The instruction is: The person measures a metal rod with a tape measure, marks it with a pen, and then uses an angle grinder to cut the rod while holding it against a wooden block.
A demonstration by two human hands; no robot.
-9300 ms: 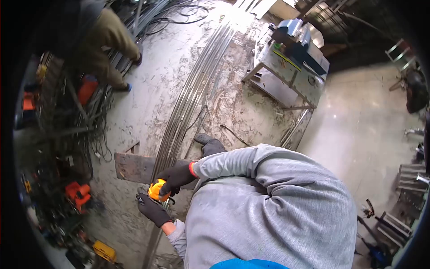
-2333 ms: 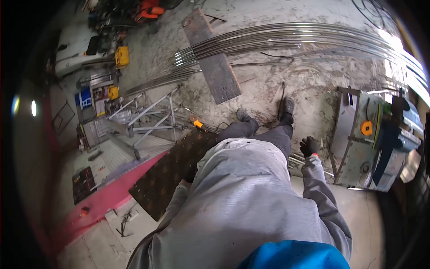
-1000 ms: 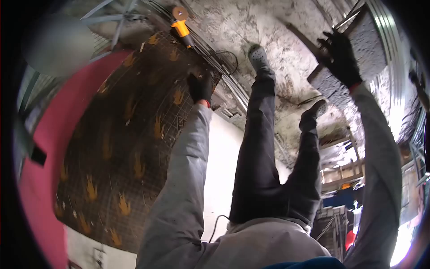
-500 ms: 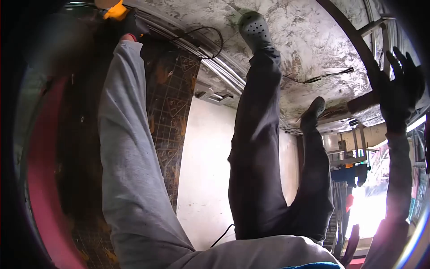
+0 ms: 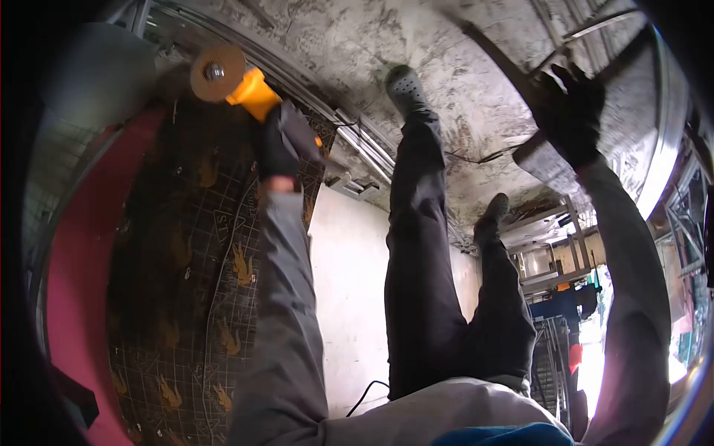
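My left hand, in a dark glove, is closed around the body of a yellow and dark angle grinder. Its round brown disc faces the camera at the upper left. On the right, my right hand, in a black glove, is at the end of a long dark metal bar. The bar lies against the thumb side of the hand, while some fingertips stick up apart. The palm's contact is partly hidden. A flat metal piece is just below this hand.
My legs stretch across the middle, with a grey perforated shoe on the stained floor. A dark printed board lies at left beside a pink surface. Metal profiles run along the floor. A black cable lies beyond my legs.
My left hand and the grinder have moved right and down, bringing the disc into view. My right hand and the bar have shifted left. The view has turned slightly.
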